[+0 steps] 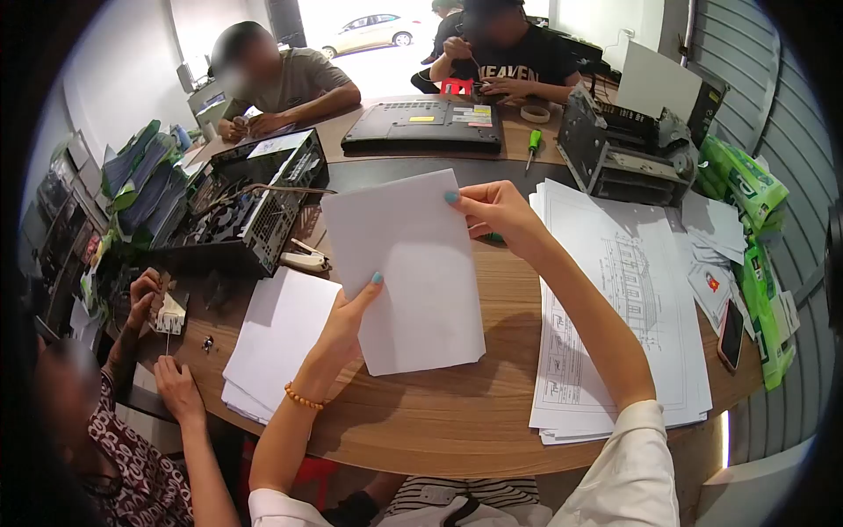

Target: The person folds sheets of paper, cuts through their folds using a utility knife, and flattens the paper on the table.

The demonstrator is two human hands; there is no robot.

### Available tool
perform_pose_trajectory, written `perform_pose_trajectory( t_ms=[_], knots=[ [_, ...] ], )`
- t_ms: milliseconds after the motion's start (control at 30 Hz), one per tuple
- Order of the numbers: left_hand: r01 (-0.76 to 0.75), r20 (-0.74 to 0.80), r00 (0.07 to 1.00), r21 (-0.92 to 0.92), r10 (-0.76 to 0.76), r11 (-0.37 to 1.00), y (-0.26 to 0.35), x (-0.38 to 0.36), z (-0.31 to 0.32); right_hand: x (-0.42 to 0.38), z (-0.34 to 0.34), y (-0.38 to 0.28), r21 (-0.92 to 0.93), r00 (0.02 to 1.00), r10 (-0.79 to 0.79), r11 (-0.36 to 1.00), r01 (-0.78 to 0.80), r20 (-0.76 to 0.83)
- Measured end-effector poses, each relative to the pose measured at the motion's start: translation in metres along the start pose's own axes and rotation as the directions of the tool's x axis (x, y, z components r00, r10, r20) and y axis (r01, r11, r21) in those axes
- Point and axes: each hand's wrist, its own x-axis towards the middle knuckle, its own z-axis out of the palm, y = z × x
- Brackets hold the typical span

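A blank white sheet of paper [408, 272], seemingly folded to a smaller size, is held up over the wooden table in front of me. My left hand [347, 321] grips its lower left edge, thumb on the front face. At the top right corner, my right hand [492, 211] pinches it between thumb and fingers. Left of the held paper lies a stack of blank white paper [277, 338]. To the right, under my right forearm, is a large pile of sheets with printed building drawings [615, 307].
An open computer case [255, 211] stands at the left, a black laptop [421, 127] and green screwdriver [533, 149] at the back. A metal-framed device [623, 149], phone [730, 334] and green packages [760, 290] are at the right. Other people sit around the table; one at left handles a small part [171, 314].
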Motion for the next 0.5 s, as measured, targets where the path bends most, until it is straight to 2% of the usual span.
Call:
perform_pose_trajectory(
  t_ms=[67,133,267,333,467,500],
  knots=[
    [0.044,0.001,0.999,0.032,-0.044,0.998,-0.001,0.001,-0.003,0.001,0.005,0.002,-0.021,0.999,-0.013,1.0,0.012,-0.029],
    [0.09,-0.001,0.996,0.069,-0.09,0.994,0.0,0.0,-0.003,0.006,0.009,0.009,0.039,0.985,-0.077,0.996,0.084,-0.153],
    [0.101,-0.024,0.995,0.06,-0.099,0.993,0.002,-0.003,0.002,0.003,0.005,0.01,-0.021,0.983,-0.101,0.995,0.099,-0.153],
    [0.112,-0.036,0.993,0.065,-0.109,0.992,0.001,-0.003,0.001,0.002,0.007,0.006,-0.014,0.987,-0.093,0.996,0.091,-0.132],
    [0.016,-0.084,0.996,0.032,-0.014,0.999,0.003,0.001,-0.003,-0.003,0.014,-0.002,-0.062,0.994,-0.031,0.998,0.024,-0.101],
    [-0.028,-0.093,0.995,0.009,0.029,1.0,0.005,0.002,-0.004,0.002,0.008,0.009,-0.099,1.0,0.009,0.995,-0.007,0.016]
  ],
)
